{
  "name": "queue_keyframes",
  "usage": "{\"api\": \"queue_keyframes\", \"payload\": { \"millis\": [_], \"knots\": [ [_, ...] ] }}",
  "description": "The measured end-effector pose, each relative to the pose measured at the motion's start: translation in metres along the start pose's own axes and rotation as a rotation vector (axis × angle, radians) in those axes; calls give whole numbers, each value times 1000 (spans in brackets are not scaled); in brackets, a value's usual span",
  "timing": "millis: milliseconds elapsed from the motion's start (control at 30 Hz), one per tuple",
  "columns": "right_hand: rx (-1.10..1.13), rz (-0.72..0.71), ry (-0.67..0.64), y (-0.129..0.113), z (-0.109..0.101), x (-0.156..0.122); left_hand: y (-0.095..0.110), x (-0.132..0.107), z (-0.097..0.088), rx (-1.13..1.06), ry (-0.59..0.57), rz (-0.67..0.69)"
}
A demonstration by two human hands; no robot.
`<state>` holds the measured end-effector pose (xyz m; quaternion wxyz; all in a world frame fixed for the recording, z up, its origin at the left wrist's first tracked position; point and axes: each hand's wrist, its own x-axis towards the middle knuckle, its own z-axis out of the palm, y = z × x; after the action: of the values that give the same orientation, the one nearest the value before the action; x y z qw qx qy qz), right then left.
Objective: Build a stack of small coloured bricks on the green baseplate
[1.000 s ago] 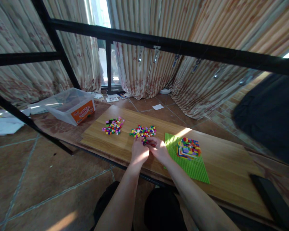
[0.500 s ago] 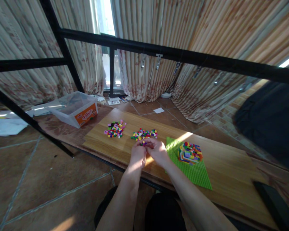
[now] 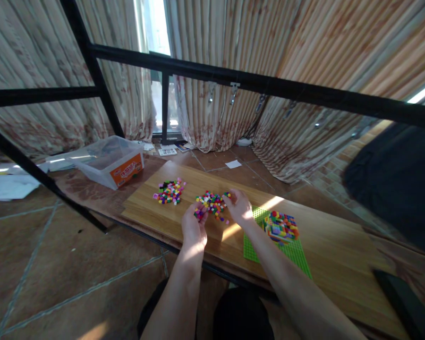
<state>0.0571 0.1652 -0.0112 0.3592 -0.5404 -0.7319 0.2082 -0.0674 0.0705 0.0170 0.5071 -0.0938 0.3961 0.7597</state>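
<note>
My left hand point(image 3: 194, 227) is cupped at the near-left edge of a loose pile of small toy bricks point(image 3: 212, 200), with several purple and red bricks point(image 3: 199, 214) held in its curled fingers. At the pile's right edge my right hand point(image 3: 240, 208) reaches down with its fingers apart, the tips beside a few bricks. A few stray bricks lie between the two hands. To the right of my right forearm, a block built of many coloured bricks point(image 3: 281, 227) stands on a green studded baseplate point(image 3: 251, 245).
A second brick pile point(image 3: 170, 191) lies on the wooden board point(image 3: 148, 208) to the left. Behind it stands a clear plastic box point(image 3: 104, 163) with an orange label. A black metal rail point(image 3: 198, 70) crosses above. A dark flat object point(image 3: 400, 293) rests at the right end.
My hands were together in front of the pile; now they are apart. The right hand has moved right and away to the pile's edge, the left slightly left. More bricks lie toward me.
</note>
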Motion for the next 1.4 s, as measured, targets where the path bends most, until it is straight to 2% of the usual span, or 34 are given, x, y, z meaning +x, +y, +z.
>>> {"api": "queue_keyframes", "payload": {
  "millis": [167, 267, 367, 500, 900, 1400],
  "knots": [
    [-71, -65, -91, -3, 25, 17, 9, 6, -3, -15, 98, 45],
    [-127, -187, -185, -6, 37, 15, 9, 10, -4, -12, 110, 48],
    [-222, -340, -241, -7, 42, 6, 8, 11, -4, -8, 113, 48],
    [-282, -422, -259, -8, 42, -4, 5, 11, -4, 10, 113, 44],
    [-364, -435, -265, -17, 39, -11, -1, 13, -7, 92, 120, 83],
    [-458, -331, -194, -20, 39, -13, -1, 12, -5, 105, 115, 84]
  ]
}}
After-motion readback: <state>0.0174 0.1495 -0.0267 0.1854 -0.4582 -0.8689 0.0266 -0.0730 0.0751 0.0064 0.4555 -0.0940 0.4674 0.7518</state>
